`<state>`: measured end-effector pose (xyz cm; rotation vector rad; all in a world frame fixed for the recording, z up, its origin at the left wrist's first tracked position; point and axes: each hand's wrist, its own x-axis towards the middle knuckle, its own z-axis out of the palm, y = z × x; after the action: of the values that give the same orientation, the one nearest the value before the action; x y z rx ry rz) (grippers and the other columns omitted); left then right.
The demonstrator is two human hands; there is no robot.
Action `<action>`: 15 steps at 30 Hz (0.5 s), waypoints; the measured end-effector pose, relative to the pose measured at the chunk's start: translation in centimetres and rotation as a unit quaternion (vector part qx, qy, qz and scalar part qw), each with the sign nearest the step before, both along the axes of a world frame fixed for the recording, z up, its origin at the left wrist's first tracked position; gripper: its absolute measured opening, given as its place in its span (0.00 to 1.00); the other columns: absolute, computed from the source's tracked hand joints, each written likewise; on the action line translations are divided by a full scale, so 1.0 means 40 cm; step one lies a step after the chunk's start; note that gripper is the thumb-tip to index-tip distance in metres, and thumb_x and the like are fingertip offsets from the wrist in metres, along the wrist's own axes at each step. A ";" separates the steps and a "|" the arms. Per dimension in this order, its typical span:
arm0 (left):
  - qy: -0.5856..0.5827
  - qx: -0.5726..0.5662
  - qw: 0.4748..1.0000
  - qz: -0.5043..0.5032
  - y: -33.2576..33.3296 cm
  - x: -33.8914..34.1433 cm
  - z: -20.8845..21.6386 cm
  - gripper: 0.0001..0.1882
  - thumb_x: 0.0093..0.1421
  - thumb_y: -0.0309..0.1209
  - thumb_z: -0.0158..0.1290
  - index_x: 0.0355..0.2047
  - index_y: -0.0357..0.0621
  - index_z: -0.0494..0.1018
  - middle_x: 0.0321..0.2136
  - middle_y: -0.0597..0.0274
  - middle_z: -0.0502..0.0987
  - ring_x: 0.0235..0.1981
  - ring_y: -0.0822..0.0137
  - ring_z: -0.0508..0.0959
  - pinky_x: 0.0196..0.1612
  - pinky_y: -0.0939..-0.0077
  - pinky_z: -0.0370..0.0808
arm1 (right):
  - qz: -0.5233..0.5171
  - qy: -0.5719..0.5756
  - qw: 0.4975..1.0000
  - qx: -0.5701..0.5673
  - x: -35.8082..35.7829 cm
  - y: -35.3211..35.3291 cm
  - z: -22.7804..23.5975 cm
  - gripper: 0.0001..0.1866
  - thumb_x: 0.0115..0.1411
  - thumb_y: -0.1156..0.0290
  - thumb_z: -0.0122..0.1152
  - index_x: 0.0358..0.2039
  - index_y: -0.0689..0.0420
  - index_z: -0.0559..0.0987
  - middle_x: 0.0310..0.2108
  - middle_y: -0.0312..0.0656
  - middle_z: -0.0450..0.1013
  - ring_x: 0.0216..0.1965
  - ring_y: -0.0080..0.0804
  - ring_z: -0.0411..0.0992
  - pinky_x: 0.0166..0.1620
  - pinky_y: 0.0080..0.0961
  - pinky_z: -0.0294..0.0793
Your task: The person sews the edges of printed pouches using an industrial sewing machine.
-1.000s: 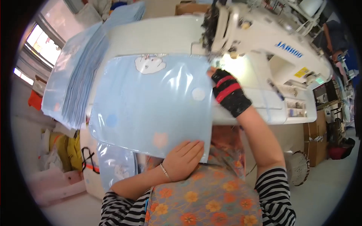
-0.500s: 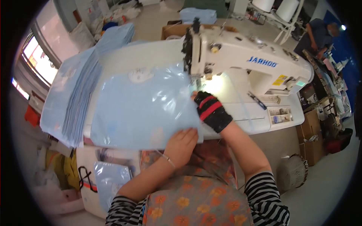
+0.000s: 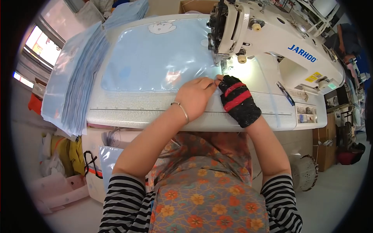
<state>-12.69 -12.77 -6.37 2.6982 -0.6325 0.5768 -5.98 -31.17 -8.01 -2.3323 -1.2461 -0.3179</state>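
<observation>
A glossy light blue sheet [image 3: 155, 58] with a white cartoon print lies flat on the sewing machine's bed, its right corner at the needle area. My left hand [image 3: 194, 98], bare with a bracelet at the wrist, has its fingers bent and drawn together on the sheet's near right corner. Touching those fingertips is my right hand [image 3: 240, 101], in a black fingerless glove with red stripes, pinching at the same corner. The sheet's edge between the fingertips is mostly hidden. The white sewing machine [image 3: 272, 39] stands just beyond both hands, its lamp lit.
A thick stack of folded blue sheets [image 3: 79, 77] sits at the bed's left end. Small tweezers-like snips [image 3: 285, 93] and a parts tray [image 3: 306, 113] lie on the right. Below are a hanging blue packet [image 3: 110, 159] and a wicker basket [image 3: 305, 173]. A person [image 3: 345, 39] is at far right.
The sheet has moved away from me, baring the bed's ruler strip. My left hand has gone from the sheet's near edge up beside my right hand. The view has shifted closer to the machine.
</observation>
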 end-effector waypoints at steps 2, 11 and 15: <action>0.004 0.002 1.000 0.002 0.011 0.028 -0.003 0.17 0.49 0.22 0.49 0.42 0.40 0.75 0.43 0.58 0.74 0.48 0.58 0.74 0.50 0.66 0.73 | -0.007 -0.017 1.000 0.005 -0.001 -0.001 -0.002 0.22 0.49 0.82 0.51 0.48 0.59 0.75 0.52 0.48 0.71 0.52 0.46 0.69 0.57 0.38 0.68; 0.000 0.017 1.000 0.003 0.053 0.154 -0.019 0.17 0.50 0.22 0.50 0.42 0.40 0.75 0.46 0.58 0.74 0.50 0.58 0.74 0.53 0.67 0.71 | -0.035 -0.065 0.997 -0.001 0.031 0.014 -0.014 0.21 0.48 0.78 0.54 0.46 0.59 0.76 0.50 0.49 0.71 0.51 0.48 0.69 0.56 0.41 0.68; 0.012 0.023 0.999 0.022 0.073 0.196 -0.037 0.18 0.52 0.25 0.51 0.45 0.41 0.74 0.49 0.57 0.73 0.54 0.59 0.71 0.58 0.67 0.67 | -0.038 -0.063 0.996 0.044 0.027 0.025 -0.003 0.16 0.52 0.80 0.53 0.42 0.56 0.78 0.46 0.47 0.74 0.47 0.48 0.71 0.53 0.40 0.71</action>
<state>-4.84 -9.84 -7.83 2.7640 -0.5896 0.5467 -4.91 -30.18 -8.13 -2.3182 -1.1791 -0.5417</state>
